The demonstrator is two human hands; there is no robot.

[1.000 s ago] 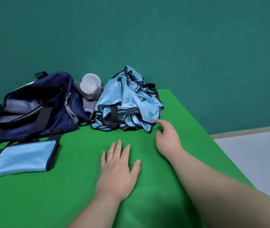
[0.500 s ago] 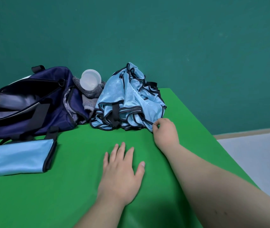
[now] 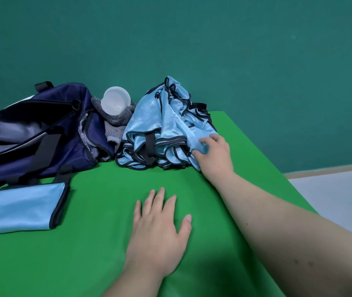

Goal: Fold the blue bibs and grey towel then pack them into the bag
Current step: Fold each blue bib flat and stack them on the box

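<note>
Blue bibs [image 3: 162,129] are heaped in a crumpled pile at centre frame, on the far part of the green tabletop [image 3: 106,264], just beside the open navy bag [image 3: 42,133] at left. One folded bib [image 3: 20,209] is laid flat at lower left. The pile's lower-right corner is pinched by the right-hand grip [image 3: 215,155], fingers curled into the cloth. The left-hand grip [image 3: 158,228] is spread flat on the tabletop, nothing held.

Risks, as judged:
- The whole pile could be dragged if one bib is pulled, since the black straps and bindings look tangled.
- Slippery cloth could be slid off the tabletop's right edge, which is near the pile.
- The folded bib could be disturbed if the bag is shifted, as the bag's straps lie just beside it.
- The white cup [image 3: 116,102], propped on the grey towel [image 3: 115,123] between bag and pile, could be knocked over when either is tugged.

Materials:
- Tabletop: smooth matte green.
- Bag: slumped woven fabric with black webbing straps, mouth gaping.
- Bibs: glossy, satin-like light blue with ruffled edges bound in black.
- Folded bib: neat flat rectangle.
- Towel: ribbed grey, bunched.
- Cup: translucent white plastic, round, tipped with its mouth toward the camera.
</note>
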